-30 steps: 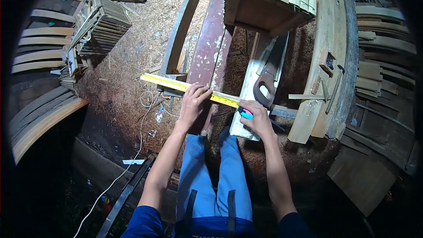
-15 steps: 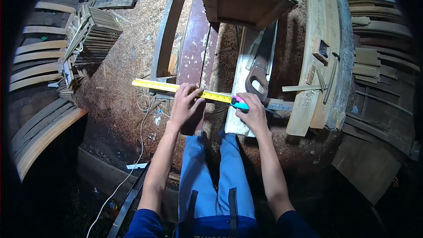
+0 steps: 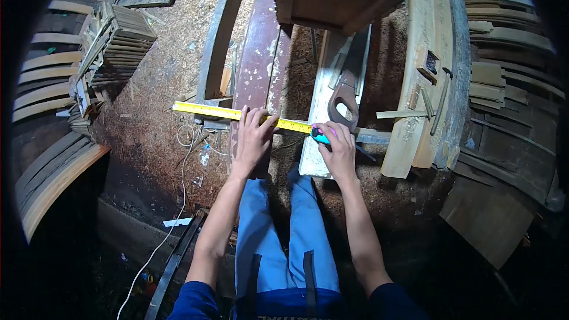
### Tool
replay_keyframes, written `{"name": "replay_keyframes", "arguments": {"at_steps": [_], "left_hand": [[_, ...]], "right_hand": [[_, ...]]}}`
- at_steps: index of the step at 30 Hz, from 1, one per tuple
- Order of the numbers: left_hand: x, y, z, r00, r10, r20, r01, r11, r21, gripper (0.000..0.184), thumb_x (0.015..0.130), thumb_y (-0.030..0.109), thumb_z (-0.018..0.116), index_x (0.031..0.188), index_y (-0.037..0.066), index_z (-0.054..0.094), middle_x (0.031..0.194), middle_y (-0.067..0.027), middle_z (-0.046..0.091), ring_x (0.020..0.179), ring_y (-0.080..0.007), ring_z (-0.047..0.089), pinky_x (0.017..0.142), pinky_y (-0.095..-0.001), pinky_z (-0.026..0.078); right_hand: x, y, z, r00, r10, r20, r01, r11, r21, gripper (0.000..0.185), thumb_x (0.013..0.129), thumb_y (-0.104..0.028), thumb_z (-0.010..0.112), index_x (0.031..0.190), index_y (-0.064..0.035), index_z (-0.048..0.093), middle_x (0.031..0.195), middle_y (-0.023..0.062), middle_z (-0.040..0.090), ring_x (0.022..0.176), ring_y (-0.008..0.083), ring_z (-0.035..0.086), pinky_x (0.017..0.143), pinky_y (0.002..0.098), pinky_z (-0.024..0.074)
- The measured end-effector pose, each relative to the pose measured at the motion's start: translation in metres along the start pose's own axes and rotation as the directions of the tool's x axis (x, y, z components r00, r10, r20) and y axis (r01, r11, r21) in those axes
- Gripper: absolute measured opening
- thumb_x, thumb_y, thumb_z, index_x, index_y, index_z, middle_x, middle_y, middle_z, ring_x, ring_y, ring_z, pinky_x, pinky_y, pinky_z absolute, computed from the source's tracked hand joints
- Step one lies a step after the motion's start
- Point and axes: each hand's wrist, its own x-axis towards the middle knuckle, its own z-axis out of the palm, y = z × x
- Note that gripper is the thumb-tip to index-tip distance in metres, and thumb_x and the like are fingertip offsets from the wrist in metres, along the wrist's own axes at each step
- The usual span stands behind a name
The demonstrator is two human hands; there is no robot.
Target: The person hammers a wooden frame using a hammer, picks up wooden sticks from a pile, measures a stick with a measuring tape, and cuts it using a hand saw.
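A tape measure (image 3: 320, 136) with a teal and black case sits in my right hand (image 3: 340, 153), its fingers closed round the case above a pale, worn board (image 3: 315, 157). The yellow blade (image 3: 204, 109) is pulled out to the left, across the gap and over a maroon board with chipped paint (image 3: 253, 77). My left hand (image 3: 253, 142) is closed on the blade over that board, with fingers across the top of it. The blade's free end sticks out beyond the hand to the left. A handsaw (image 3: 345, 101) lies on the pale board, just past my right hand.
A wooden box-like piece (image 3: 335, 0) stands at the far end of the boards. To the right, long planks (image 3: 409, 101) carry a hammer (image 3: 442, 98) and wood strips. Slat stacks (image 3: 121, 38) and curved pieces (image 3: 59, 184) lie left. A white cord (image 3: 160, 249) crosses the shavings-covered floor.
My left hand has slid slightly right along the blade, its fingers now more over the top. The whole view has shifted a little; my right hand still holds the case.
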Motion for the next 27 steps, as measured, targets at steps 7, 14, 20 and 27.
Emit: {"name": "replay_keyframes", "arguments": {"at_steps": [7, 14, 20, 27], "left_hand": [[0.004, 0.002, -0.010, 0.999, 0.004, 0.033, -0.005, 1.000, 0.030, 0.048, 0.079, 0.004, 0.076, 0.125, 0.013, 0.066, 0.120, -0.0089, 0.061, 0.124, -0.0324, 0.054, 0.123, -0.0538, 0.030], [0.002, 0.003, -0.008, 1.000, -0.012, 0.028, 0.011, 0.999, 0.037, 0.049, 0.078, 0.003, 0.075, 0.125, 0.013, 0.067, 0.120, -0.0125, 0.060, 0.126, -0.0354, 0.053, 0.123, -0.0546, 0.031], [0.004, 0.004, -0.007, 0.999, -0.015, 0.037, 0.014, 0.999, 0.037, 0.048, 0.080, 0.004, 0.075, 0.126, 0.013, 0.067, 0.122, -0.0143, 0.059, 0.127, -0.0371, 0.052, 0.124, -0.0557, 0.028], [0.006, 0.020, 0.003, 1.000, -0.006, 0.022, 0.008, 0.997, -0.079, 0.037, 0.093, 0.028, 0.073, 0.126, 0.012, 0.067, 0.132, -0.0101, 0.062, 0.135, -0.0300, 0.051, 0.125, -0.0569, 0.022]], "right_hand": [[-0.001, 0.000, -0.003, 1.000, 0.004, -0.015, -0.004, 1.000, -0.011, 0.060, 0.075, -0.001, 0.077, 0.132, -0.0171, 0.065, 0.125, 0.0074, 0.062, 0.124, 0.0302, 0.055, 0.102, 0.0455, 0.0414], [-0.007, 0.001, 0.001, 0.998, -0.038, -0.043, 0.036, 0.998, -0.054, 0.061, 0.074, -0.001, 0.076, 0.133, -0.0147, 0.065, 0.124, 0.0057, 0.063, 0.123, 0.0292, 0.055, 0.103, 0.0452, 0.0400], [-0.012, 0.008, 0.010, 0.996, -0.053, -0.078, 0.049, 0.997, -0.053, 0.064, 0.074, -0.002, 0.077, 0.135, -0.0159, 0.064, 0.127, 0.0053, 0.063, 0.125, 0.0294, 0.055, 0.104, 0.0456, 0.0396], [-0.009, 0.005, 0.006, 0.998, -0.025, -0.059, 0.023, 0.999, -0.033, 0.063, 0.075, -0.001, 0.077, 0.135, -0.0158, 0.064, 0.126, 0.0050, 0.063, 0.125, 0.0291, 0.055, 0.105, 0.0456, 0.0389]]}}
